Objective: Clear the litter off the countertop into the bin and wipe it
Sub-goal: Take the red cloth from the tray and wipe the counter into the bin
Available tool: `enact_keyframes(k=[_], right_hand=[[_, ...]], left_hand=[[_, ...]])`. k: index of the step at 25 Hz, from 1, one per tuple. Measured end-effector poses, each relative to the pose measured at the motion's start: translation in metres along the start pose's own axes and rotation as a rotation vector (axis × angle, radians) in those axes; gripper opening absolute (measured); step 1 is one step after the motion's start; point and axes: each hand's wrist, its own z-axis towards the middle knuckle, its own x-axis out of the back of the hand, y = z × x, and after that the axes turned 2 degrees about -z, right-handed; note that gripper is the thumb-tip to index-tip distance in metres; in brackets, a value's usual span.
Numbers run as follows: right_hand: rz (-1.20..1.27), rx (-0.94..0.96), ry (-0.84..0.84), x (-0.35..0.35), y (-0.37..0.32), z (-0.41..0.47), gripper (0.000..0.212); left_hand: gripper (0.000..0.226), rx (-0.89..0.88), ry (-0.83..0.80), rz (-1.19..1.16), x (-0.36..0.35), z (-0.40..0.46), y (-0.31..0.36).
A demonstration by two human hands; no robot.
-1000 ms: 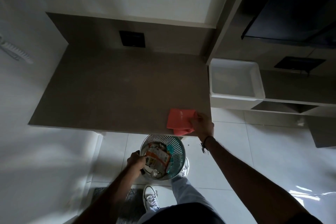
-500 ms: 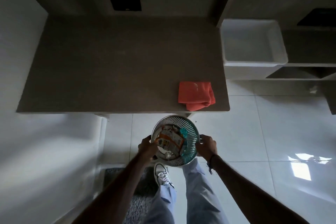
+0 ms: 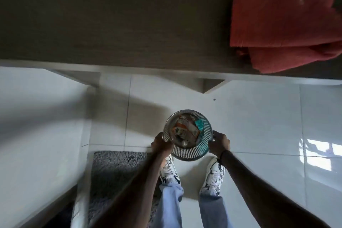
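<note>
A round slatted bin (image 3: 192,151) is low over the white floor, in front of my feet. Inside it lies litter (image 3: 186,130): an orange and white wrapper, a teal scrap and crumpled bits. My left hand (image 3: 160,144) grips the bin's left rim and my right hand (image 3: 219,143) grips its right rim. A red folded cloth (image 3: 283,24) rests on the brown countertop (image 3: 120,16) at the top right, with a corner hanging over the front edge. Neither hand touches the cloth.
A grey shaggy mat (image 3: 114,174) lies on the tiled floor (image 3: 259,120) at the lower left, partly under my left shoe. A white wall or cabinet side (image 3: 37,135) rises on the left. Two counter brackets show below the front edge.
My right hand let go of the red cloth and took the bin's right rim. Both hands have lowered the bin toward the floor, and the view has tilted down closer to the counter.
</note>
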Motion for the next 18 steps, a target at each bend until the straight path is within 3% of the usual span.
enact_keyframes(k=[3,6,12,18], right_hand=[[0.142,-0.088,-0.125,-0.025,0.027,0.037,0.033],[0.320,-0.166,-0.211,-0.036,0.029,0.035,0.038],[0.415,-0.168,-0.189,0.013,-0.006,-0.067,0.054],[0.590,0.061,-0.192,0.109,-0.088,-0.200,0.015]], left_hand=[[0.046,0.021,-0.058,-0.003,-0.022,0.016,-0.007],[0.061,0.014,-0.092,-0.100,-0.030,0.020,-0.020],[0.051,-0.019,-0.116,-0.196,0.017,-0.076,-0.006],[0.021,-0.325,-0.069,-0.187,0.085,-0.212,0.075]])
